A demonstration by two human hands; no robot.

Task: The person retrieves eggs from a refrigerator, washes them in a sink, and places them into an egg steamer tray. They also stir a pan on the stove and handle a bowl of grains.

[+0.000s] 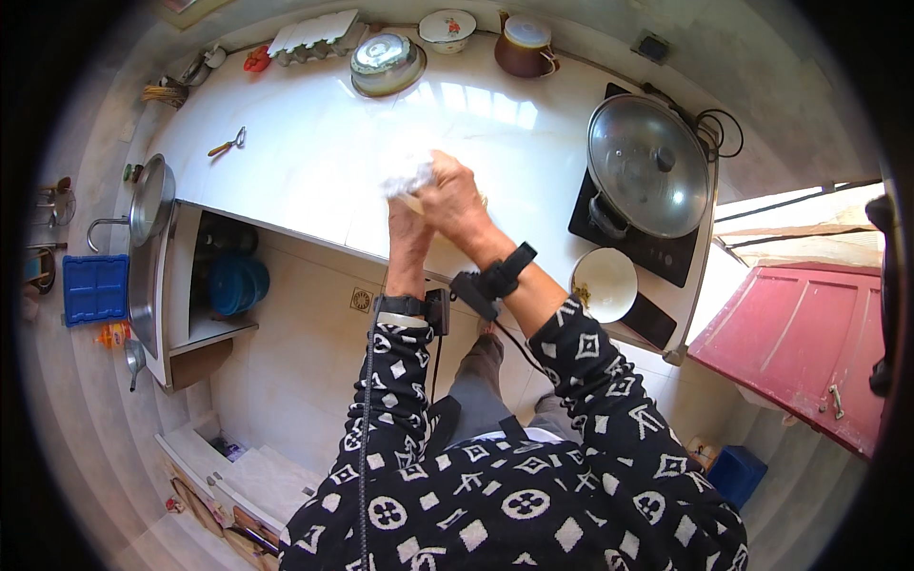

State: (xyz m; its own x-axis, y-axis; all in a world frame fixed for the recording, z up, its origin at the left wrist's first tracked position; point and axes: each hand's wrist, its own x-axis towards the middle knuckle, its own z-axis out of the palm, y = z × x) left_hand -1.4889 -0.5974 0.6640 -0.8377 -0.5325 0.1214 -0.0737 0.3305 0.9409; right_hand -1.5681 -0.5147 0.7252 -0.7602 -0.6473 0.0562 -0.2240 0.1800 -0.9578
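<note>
My right hand [458, 196] is curled in a fist over the white counter, gripping a crumpled white thing [408, 175], perhaps a thin plastic bag. Glare and blur hide its exact shape. Just below and left of it, my left hand [410, 227] meets the same bundle; its fingers are hidden behind the right hand and the white thing. A small pale yellowish bit shows at the right edge of my right hand. Both wrists wear black straps with small devices.
A wok with a glass lid [650, 164] sits on a black induction cooker [660, 253] at right. Near it stands a white bowl [607, 284] with scraps. An upturned metal basin [385, 64], a lidded brown pot [523, 53] and a peeler [228, 143] rest on the counter.
</note>
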